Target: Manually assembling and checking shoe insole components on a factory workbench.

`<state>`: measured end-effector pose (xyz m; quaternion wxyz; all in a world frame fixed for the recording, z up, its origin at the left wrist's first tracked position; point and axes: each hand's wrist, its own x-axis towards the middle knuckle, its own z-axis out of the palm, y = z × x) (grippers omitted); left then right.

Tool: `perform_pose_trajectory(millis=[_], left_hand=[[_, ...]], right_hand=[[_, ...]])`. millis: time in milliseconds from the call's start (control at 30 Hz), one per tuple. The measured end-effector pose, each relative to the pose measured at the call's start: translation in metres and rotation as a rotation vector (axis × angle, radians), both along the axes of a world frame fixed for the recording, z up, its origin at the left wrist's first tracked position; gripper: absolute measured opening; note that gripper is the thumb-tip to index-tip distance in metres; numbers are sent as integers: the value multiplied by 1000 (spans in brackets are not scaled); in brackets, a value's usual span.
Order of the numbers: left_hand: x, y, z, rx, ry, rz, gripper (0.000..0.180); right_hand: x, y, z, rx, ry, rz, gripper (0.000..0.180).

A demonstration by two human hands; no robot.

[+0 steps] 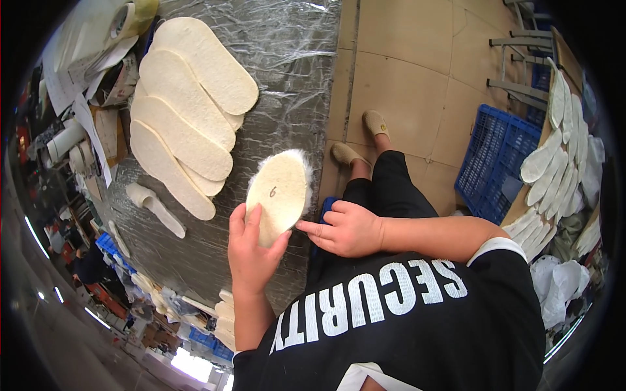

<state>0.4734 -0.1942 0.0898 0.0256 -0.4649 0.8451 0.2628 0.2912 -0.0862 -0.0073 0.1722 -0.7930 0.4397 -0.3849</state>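
My left hand (255,251) grips a cream insole (279,189) by its lower end, with the thumb on one side and the fingers across its face. White fluffy fleece sticks out around the rim of the insole, and a small dark mark is on its flat face. My right hand (342,229) is beside the lower right edge of the insole. Its fingers are curled and pressed together, with the foremost fingertips at the fleece edge; whatever they may pinch is hidden. Several larger cream insoles (186,104) lie overlapped on the plastic-covered table (293,85) beyond my left hand.
A white slipper-shaped piece (156,208) lies on the table at left. Tape rolls and papers (85,130) crowd the table's far left. On the right, blue plastic crates (492,159) stand on the tiled floor (398,72), near a board bearing many cream insoles (548,169).
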Motion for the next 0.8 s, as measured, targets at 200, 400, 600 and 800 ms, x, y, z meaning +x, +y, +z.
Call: perform_pose_trajectory(millis=[200, 400, 600, 800], left_hand=[[-1, 4, -3, -44, -45, -1, 68], [-5, 6, 1, -45, -83, 8, 68], [-5, 4, 5, -18, -76, 51, 64], [12, -2, 9, 171, 160, 203, 55]], right_hand=[[-17, -11, 1, -4, -125, -42, 22], [-31, -57, 30, 155, -86, -115, 29], [-23, -98, 44, 343, 136, 159, 38], [-18, -101, 39, 408, 256, 226, 38]])
